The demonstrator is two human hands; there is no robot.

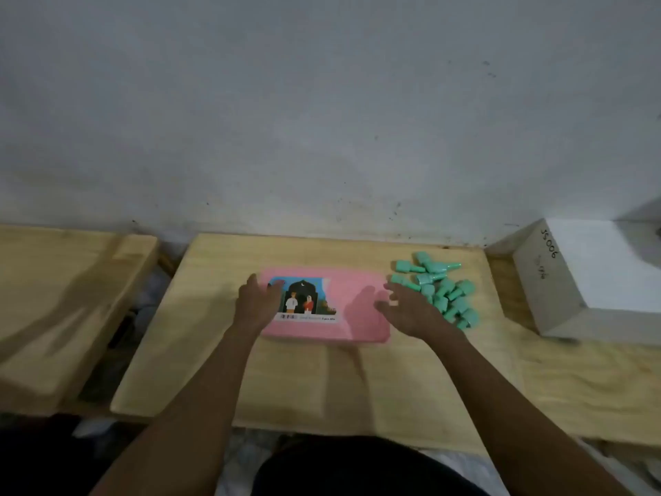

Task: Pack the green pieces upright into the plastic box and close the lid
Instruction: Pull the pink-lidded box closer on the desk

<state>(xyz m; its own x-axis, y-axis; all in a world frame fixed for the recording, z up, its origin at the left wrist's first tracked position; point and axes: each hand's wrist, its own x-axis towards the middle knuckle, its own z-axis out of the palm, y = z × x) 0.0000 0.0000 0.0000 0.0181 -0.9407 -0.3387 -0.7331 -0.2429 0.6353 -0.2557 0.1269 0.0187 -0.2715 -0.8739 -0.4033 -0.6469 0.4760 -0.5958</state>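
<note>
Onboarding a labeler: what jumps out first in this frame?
The pink box, lid shut and bearing a picture label, sits on the wooden board between two open hands: left hand at its left end, right hand near its right end. A loose heap of green pieces lies right of it. A white box marked JS006 stands far right.

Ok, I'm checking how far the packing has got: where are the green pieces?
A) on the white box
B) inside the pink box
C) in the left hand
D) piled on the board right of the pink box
D: the green pieces lie heaped on the wooden board right of the pink box, whose lid is shut.
</note>
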